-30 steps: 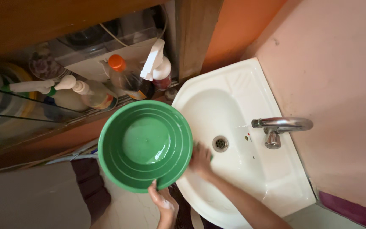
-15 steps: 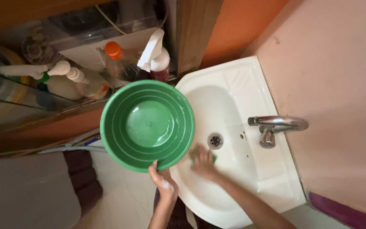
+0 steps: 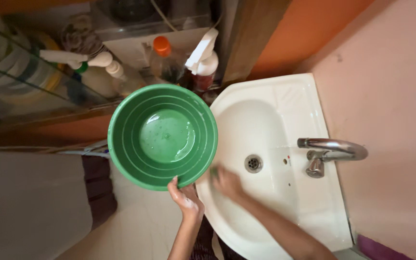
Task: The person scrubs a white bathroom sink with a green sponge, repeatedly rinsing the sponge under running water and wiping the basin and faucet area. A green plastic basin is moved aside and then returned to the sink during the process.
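Left hand point(image 3: 185, 198) gripping green basin point(image 3: 162, 136) by its rim, right hand point(image 3: 226, 182) pressing green sponge point(image 3: 214, 172) inside white sink point(image 3: 285, 96)

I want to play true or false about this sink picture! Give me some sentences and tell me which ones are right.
1. The left hand holds the green basin by its rim. True.
2. The green basin is full of toys. False: only a little water shows in its bottom.
3. The right hand is inside the white sink, pressing something green. True.
4. Water is pouring from the tap. False: no stream shows.
5. The bottle with the orange cap stands inside the sink. False: it stands on the shelf beside it, next to the spray bottle.
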